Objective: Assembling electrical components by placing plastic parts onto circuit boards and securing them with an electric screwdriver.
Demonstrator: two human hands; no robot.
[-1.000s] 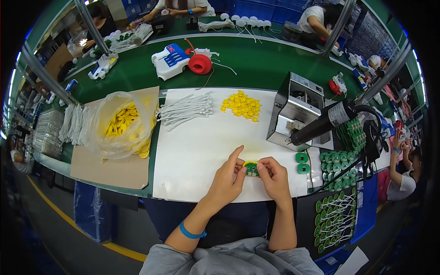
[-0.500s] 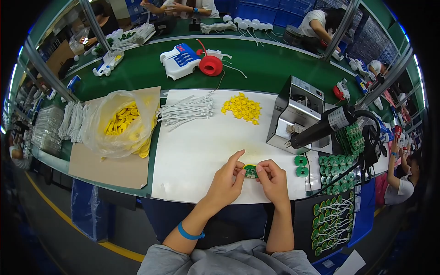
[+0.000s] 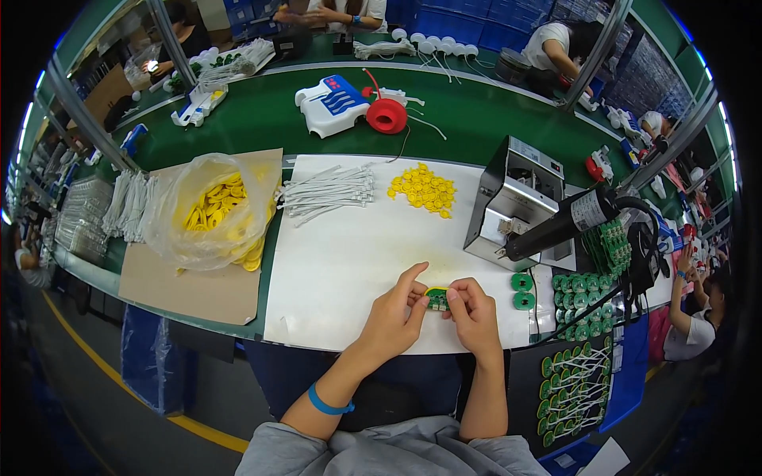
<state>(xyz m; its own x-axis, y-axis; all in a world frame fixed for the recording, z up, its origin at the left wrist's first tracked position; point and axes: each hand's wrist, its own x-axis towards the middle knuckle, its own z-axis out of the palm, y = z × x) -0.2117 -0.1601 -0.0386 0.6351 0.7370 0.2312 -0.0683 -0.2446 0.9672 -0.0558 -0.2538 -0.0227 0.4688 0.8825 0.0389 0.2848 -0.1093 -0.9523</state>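
Over the front of the white work sheet (image 3: 341, 293), both hands hold a small green circuit board (image 3: 437, 301) with a yellow curved rim along its far edge. My left hand (image 3: 394, 314) pinches its left side between thumb and fingers, the index finger raised. At the other side, my right hand (image 3: 476, 319) grips the board between thumb and bent fingers. Two round green circuit boards (image 3: 521, 291) lie on the sheet to the right of my hands. Farther off are a pile of small yellow parts (image 3: 423, 190) and a bundle of white cables (image 3: 328, 193).
A metal-cased machine (image 3: 516, 206) and a black cylindrical tool (image 3: 563, 226) stand at right. Rows of green boards (image 3: 583, 305) and wired boards (image 3: 575, 389) lie beyond. Left is a plastic bag of yellow discs (image 3: 210, 210). A white-and-blue housing (image 3: 329, 107) rests on the green conveyor (image 3: 262, 119).
My hands keep almost the same grip on the circuit board. On the green conveyor, the white-and-blue housing and its red part have shifted to the right. The whole view has moved slightly.
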